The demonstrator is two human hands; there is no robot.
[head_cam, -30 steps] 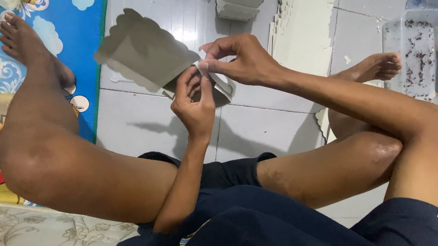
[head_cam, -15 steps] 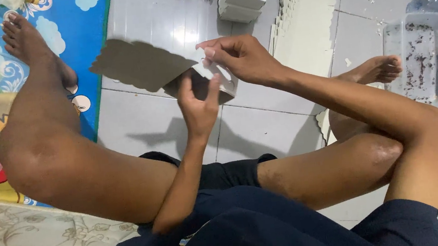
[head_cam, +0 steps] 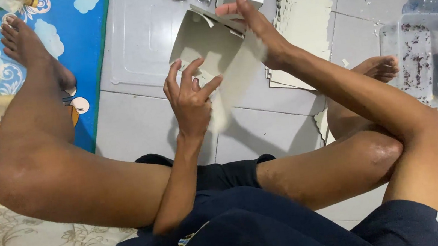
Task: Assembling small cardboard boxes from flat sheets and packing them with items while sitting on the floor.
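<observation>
The half-folded box (head_cam: pixel 210 47) hangs above the floor (head_cam: pixel 137 127), before the knees. The right hand (head_cam: pixel 254 25) pinches its far edge; the left hand (head_cam: pixel 191 96) touches the near flap with fingers spread. Best to brace that edge firmly while pressing flaps along their creases.

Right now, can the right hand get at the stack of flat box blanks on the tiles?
Probably yes. The right hand sits just beside the stack of flat box blanks with nothing between them, but its grip is on the half-folded box, which it would have to release.
</observation>
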